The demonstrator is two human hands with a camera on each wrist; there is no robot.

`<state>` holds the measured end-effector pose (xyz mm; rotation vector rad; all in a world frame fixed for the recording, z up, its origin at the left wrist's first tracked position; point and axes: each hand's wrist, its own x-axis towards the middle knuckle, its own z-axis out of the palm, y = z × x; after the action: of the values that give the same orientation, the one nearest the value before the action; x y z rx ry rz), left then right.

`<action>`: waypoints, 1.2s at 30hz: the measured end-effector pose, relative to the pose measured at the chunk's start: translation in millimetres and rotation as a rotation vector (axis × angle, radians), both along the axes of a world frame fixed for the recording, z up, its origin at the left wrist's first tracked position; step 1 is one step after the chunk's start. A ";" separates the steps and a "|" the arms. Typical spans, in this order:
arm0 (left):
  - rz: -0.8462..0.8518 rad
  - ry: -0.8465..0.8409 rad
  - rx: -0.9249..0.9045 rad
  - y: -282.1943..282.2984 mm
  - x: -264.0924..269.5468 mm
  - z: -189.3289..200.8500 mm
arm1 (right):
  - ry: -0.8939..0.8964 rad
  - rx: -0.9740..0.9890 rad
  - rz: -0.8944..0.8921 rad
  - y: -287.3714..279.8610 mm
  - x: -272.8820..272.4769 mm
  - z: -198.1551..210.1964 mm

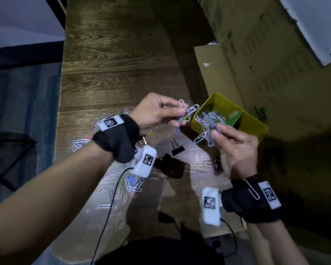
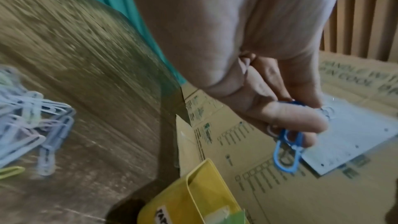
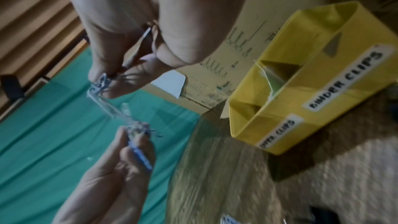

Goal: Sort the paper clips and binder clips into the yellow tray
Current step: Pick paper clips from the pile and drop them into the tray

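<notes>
Wooden table (image 1: 111, 73) holds two visible black binder clips (image 1: 177, 148), one yellow tray (image 1: 256, 129).

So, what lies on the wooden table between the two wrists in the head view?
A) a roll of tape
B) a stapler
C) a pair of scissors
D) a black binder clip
D: a black binder clip with wire handles lies on the table, between the left hand and the right hand, outside the yellow tray.
</notes>
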<state>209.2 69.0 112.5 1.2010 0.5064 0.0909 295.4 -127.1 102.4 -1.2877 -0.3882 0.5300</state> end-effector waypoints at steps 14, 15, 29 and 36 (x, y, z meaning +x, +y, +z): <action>-0.108 0.355 0.423 -34.0 124.9 -74.7 | 0.136 -0.195 -0.261 20.1 98.8 -25.8; -0.061 0.334 0.370 -31.3 119.2 -74.5 | 0.114 -0.254 -0.262 22.7 104.1 -33.8; -0.450 0.453 0.715 17.0 -106.2 -92.6 | -0.513 -1.023 0.166 57.7 86.3 -62.7; -0.874 0.312 1.426 -31.9 -175.2 -137.5 | -0.816 -0.533 0.362 62.2 -37.8 -67.8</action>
<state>34.1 37.1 -25.0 2.7652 0.0642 -0.5931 257.7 -64.9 34.6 -1.9478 -1.2374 0.3954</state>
